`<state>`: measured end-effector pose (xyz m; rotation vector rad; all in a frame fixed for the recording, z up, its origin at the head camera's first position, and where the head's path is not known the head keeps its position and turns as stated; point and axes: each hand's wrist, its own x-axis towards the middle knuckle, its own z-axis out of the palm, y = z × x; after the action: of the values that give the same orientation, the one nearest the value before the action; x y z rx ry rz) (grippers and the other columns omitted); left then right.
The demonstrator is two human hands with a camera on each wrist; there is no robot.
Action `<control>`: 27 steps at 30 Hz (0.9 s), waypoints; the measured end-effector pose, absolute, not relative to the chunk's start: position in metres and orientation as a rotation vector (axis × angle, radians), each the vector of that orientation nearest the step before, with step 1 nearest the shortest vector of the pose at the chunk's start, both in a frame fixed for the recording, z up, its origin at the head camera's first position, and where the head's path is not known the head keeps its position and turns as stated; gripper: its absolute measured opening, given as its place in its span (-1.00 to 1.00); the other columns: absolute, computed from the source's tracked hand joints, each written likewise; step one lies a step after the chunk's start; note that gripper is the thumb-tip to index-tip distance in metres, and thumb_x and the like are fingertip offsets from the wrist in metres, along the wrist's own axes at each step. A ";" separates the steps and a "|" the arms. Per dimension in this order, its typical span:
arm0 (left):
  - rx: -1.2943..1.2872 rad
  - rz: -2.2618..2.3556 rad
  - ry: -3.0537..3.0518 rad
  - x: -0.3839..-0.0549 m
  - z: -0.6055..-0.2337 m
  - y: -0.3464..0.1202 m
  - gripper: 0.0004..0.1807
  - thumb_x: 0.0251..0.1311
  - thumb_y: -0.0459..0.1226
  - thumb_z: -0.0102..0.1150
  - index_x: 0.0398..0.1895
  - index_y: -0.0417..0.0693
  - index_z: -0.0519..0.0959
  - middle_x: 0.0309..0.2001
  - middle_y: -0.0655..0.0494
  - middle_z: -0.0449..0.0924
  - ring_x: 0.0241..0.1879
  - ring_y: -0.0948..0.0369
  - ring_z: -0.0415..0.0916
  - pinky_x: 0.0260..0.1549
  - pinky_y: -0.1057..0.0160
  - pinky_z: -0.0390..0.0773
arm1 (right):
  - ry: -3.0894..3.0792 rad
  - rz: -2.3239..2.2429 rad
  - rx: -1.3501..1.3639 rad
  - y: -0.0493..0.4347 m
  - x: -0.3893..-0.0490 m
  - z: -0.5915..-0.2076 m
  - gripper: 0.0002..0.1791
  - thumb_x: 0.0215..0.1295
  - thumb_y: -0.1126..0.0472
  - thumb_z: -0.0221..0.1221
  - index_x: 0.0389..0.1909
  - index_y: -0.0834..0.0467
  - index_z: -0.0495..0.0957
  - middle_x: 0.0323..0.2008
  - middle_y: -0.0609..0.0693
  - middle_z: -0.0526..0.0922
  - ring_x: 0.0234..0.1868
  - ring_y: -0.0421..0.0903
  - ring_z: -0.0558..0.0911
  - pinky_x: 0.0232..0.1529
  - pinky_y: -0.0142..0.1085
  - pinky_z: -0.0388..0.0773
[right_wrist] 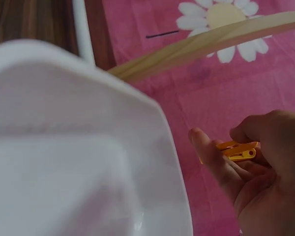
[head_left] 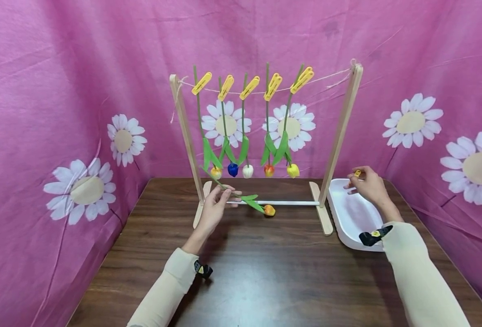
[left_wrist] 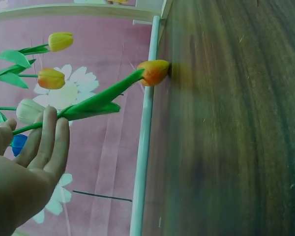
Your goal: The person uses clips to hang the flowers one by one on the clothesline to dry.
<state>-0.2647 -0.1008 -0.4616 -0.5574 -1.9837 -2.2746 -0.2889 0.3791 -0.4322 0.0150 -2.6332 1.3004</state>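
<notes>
An orange-yellow artificial tulip (head_left: 269, 210) is pinched by its green stem in my left hand (head_left: 215, 204), its bloom pointing right and slightly down. In the left wrist view the tulip (left_wrist: 154, 72) reaches past the fingers toward the white rod. Above the white tray, my right hand (head_left: 369, 184) holds a yellow clothespin (head_left: 357, 173) between thumb and fingers. On the string, several tulips hang upside down, each stem held by a yellow clothespin (head_left: 201, 83). Among the blooms are a blue tulip (head_left: 233, 170), a white tulip (head_left: 247, 171) and a yellow tulip (head_left: 293, 170).
A wooden stand with a left post (head_left: 187, 136) and a right post (head_left: 343, 131) carries the string. A white rod (head_left: 285, 203) joins its feet. The white tray (head_left: 340, 222) sits right of the stand on the brown table (head_left: 241, 272). Behind hangs a pink flowered cloth (head_left: 241, 36).
</notes>
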 end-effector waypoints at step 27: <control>-0.569 -2.025 -1.953 -0.257 -0.436 -0.080 -0.73 0.49 -0.31 0.28 0.13 -0.27 0.71 -0.05 -0.25 0.82 0.04 0.00 0.80 0.14 0.36 0.69 | -2.344 1.223 0.028 0.339 -0.274 -0.365 -0.58 0.56 0.30 0.22 0.31 0.41 0.51 -0.33 -0.36 0.73 -0.52 -0.58 0.64 -0.48 -0.45 0.72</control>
<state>-0.2572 -0.0805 -0.4361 -0.5693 -1.9533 -2.0252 -0.2738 0.3392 -0.3647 0.0281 -2.3440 1.2227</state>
